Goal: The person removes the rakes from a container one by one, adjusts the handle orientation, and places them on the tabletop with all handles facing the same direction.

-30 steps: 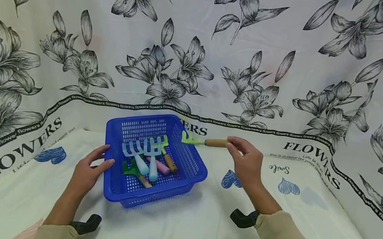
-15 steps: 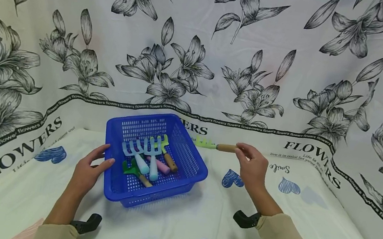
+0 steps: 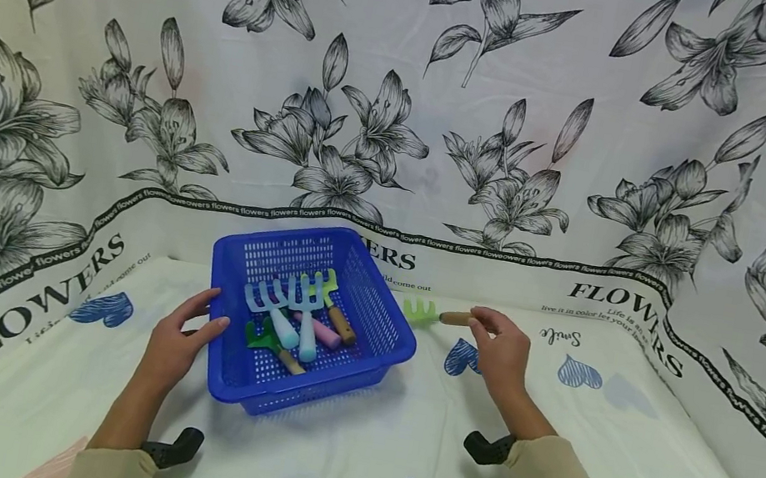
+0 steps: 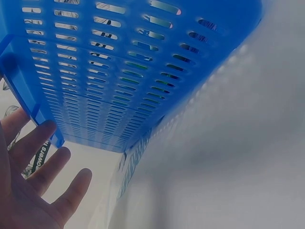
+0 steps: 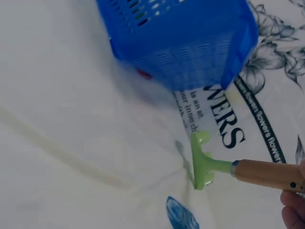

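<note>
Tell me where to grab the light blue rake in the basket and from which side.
Grip the light blue rake by its rounded handle, coming from above. The handle end lies free on top of the other tools, pointing toward the near wall of the blue basket, while the tines crowd against the neighbouring rake's tines.

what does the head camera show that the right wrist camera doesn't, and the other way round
Only the head view shows the left hand with its fingers against the near left corner of the blue basket, the rakes and tools lying inside it, and the flowered backdrop. Only the right wrist view shows the green rake close up, its prongs down on the cloth and a metal collar joining head to wooden handle. Both show the basket, the rake beside it, and the right hand holding the handle's end.
</note>
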`<action>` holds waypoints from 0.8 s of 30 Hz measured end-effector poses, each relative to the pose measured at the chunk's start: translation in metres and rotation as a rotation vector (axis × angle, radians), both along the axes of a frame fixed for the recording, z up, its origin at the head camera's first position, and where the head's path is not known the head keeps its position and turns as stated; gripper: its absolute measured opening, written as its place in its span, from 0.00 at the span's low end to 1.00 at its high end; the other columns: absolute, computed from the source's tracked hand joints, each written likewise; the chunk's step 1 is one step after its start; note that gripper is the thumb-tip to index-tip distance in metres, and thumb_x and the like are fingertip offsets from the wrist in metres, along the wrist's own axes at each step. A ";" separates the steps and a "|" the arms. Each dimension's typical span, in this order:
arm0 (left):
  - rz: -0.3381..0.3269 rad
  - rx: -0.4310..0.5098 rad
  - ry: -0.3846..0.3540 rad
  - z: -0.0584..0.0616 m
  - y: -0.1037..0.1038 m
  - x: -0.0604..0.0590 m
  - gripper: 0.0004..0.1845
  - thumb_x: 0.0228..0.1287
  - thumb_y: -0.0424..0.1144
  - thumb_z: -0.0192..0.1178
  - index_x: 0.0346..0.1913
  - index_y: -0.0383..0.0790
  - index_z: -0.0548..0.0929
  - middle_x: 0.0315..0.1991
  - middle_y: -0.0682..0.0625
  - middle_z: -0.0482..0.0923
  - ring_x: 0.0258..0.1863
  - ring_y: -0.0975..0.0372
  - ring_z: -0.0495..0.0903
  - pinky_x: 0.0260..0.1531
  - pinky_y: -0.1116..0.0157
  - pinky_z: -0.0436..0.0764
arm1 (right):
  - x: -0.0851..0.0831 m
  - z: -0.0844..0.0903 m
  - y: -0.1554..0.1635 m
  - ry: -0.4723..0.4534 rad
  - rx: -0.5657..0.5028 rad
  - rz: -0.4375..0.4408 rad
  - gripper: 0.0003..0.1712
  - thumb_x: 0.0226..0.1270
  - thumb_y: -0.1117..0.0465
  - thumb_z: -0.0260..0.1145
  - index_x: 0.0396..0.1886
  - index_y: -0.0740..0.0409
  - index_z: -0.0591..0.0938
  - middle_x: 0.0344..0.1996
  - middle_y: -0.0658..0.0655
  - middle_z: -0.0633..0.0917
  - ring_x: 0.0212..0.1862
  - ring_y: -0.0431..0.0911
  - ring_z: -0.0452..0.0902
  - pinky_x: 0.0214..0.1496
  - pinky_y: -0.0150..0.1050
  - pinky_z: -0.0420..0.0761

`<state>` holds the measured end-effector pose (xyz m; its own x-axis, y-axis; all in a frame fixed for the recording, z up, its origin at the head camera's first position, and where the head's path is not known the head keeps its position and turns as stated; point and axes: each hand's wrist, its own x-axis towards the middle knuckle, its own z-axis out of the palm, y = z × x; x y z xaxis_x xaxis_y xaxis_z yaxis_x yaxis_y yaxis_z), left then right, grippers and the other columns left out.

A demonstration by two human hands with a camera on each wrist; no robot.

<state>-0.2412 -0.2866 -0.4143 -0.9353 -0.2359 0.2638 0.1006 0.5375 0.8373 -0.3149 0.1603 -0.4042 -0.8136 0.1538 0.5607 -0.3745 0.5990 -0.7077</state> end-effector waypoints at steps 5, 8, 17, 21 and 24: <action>0.003 -0.002 0.003 -0.001 -0.001 -0.002 0.37 0.67 0.56 0.58 0.75 0.49 0.60 0.70 0.38 0.63 0.67 0.40 0.62 0.60 0.39 0.66 | -0.002 -0.009 -0.002 0.003 0.044 0.008 0.11 0.64 0.65 0.69 0.46 0.58 0.86 0.42 0.56 0.87 0.44 0.52 0.83 0.47 0.49 0.82; 0.004 -0.002 0.001 -0.001 -0.001 -0.002 0.37 0.67 0.56 0.58 0.75 0.50 0.60 0.70 0.38 0.63 0.68 0.41 0.62 0.60 0.39 0.65 | -0.003 -0.012 -0.004 -0.002 0.084 0.014 0.10 0.63 0.66 0.69 0.44 0.58 0.86 0.42 0.56 0.86 0.44 0.52 0.82 0.49 0.49 0.81; 0.006 -0.005 0.004 -0.001 0.000 -0.002 0.37 0.67 0.56 0.58 0.75 0.49 0.60 0.70 0.39 0.63 0.68 0.41 0.61 0.61 0.39 0.65 | -0.011 -0.020 -0.009 -0.178 0.121 0.018 0.08 0.61 0.67 0.71 0.40 0.58 0.85 0.37 0.56 0.83 0.41 0.50 0.79 0.45 0.45 0.81; 0.005 -0.007 0.007 -0.001 0.000 -0.001 0.37 0.67 0.56 0.58 0.75 0.49 0.61 0.70 0.38 0.63 0.67 0.41 0.62 0.61 0.39 0.65 | -0.015 -0.025 -0.010 -0.261 0.127 0.039 0.07 0.59 0.69 0.71 0.38 0.58 0.84 0.34 0.55 0.83 0.38 0.49 0.78 0.42 0.44 0.80; 0.006 -0.006 0.003 -0.001 0.000 -0.001 0.37 0.67 0.55 0.58 0.75 0.49 0.60 0.70 0.38 0.63 0.67 0.41 0.62 0.61 0.39 0.65 | -0.018 -0.028 -0.011 -0.332 0.133 0.043 0.06 0.60 0.68 0.70 0.37 0.57 0.84 0.34 0.55 0.84 0.38 0.48 0.78 0.42 0.44 0.80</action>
<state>-0.2422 -0.2868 -0.4150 -0.9331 -0.2398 0.2680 0.1000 0.5428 0.8339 -0.3333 0.1491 -0.4322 -0.9589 0.0591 0.2775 -0.1639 0.6831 -0.7117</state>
